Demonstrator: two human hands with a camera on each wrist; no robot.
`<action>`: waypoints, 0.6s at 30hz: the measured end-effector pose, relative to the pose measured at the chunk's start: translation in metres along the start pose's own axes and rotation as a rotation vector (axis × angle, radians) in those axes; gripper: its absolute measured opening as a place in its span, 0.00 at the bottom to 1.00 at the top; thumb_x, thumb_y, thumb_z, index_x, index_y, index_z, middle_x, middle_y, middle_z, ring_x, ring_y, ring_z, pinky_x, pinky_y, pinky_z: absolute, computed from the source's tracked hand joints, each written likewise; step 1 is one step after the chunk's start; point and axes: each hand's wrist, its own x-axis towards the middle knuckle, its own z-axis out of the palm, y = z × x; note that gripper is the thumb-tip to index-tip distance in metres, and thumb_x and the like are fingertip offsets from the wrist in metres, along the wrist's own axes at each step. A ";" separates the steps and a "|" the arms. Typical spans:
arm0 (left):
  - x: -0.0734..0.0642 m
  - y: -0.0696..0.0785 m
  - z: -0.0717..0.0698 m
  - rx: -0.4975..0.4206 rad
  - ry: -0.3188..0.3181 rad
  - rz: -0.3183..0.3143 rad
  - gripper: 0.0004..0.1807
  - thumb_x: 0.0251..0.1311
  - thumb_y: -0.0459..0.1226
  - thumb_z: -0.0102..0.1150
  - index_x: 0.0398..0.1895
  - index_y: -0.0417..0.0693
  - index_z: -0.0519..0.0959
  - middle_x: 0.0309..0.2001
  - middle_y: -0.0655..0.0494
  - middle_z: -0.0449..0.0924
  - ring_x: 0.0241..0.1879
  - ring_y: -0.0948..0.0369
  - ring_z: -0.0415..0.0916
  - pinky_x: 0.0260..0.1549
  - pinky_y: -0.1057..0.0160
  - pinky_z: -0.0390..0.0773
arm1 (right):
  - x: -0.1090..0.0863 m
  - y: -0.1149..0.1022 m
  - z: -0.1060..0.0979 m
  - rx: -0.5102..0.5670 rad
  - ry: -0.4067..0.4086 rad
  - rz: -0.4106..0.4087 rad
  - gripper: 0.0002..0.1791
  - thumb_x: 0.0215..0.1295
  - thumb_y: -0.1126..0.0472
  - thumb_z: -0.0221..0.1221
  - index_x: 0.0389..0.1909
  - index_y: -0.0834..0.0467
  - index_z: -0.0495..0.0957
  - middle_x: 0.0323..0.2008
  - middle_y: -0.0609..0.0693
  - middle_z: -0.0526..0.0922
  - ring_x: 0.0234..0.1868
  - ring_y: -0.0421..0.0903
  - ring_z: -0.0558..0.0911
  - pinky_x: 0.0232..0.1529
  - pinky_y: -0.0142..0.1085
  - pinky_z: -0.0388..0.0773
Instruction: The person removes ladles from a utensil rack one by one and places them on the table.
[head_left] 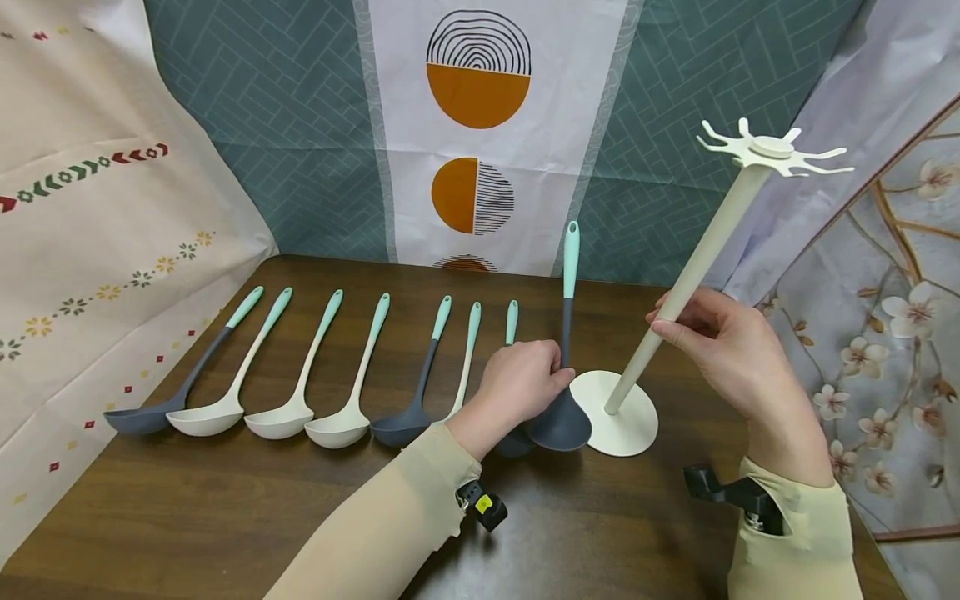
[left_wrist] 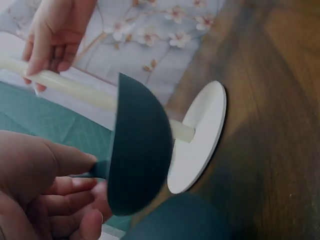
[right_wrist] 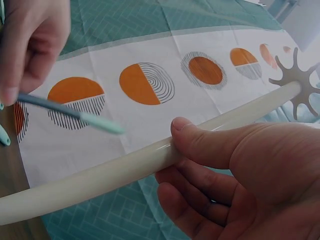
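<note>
My left hand (head_left: pixel 525 379) pinches a dark grey ladle (head_left: pixel 559 423) by the lower part of its shaft. The mint-green handle points upward, and the bowl hangs low beside the stand's round base (head_left: pixel 621 435). In the left wrist view, the ladle's bowl (left_wrist: pixel 140 150) overlaps the cream pole of the stand. My right hand (head_left: pixel 727 346) holds that pole (head_left: pixel 712 237) between thumb and fingers around mid-height. The stand leans to the right, its bare hook ring (head_left: pixel 772 150) at the top. Another dark ladle (head_left: pixel 512 443) lies partly hidden beneath the left hand.
Several white and dark grey ladles with mint handles lie in a row to the left, among them a white ladle (head_left: pixel 339 425) and a dark ladle (head_left: pixel 401 425). The wooden table (head_left: pixel 225 517) meets a patterned cloth (head_left: pixel 300 167) behind and a floral curtain (head_left: pixel 892 400) on the right.
</note>
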 end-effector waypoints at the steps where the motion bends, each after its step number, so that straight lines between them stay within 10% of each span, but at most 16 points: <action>1: 0.001 -0.001 0.001 0.017 -0.017 -0.009 0.17 0.77 0.48 0.69 0.28 0.53 0.82 0.21 0.61 0.77 0.22 0.62 0.75 0.21 0.63 0.70 | 0.000 0.000 0.000 -0.001 0.001 -0.002 0.16 0.78 0.50 0.70 0.59 0.53 0.88 0.49 0.52 0.92 0.44 0.32 0.85 0.42 0.27 0.75; 18: 0.024 -0.011 0.016 0.068 -0.280 -0.129 0.25 0.77 0.45 0.64 0.16 0.51 0.83 0.13 0.60 0.75 0.17 0.62 0.77 0.20 0.62 0.67 | 0.000 -0.001 -0.001 -0.006 0.000 -0.002 0.15 0.78 0.51 0.70 0.59 0.52 0.88 0.46 0.48 0.93 0.42 0.31 0.84 0.40 0.28 0.74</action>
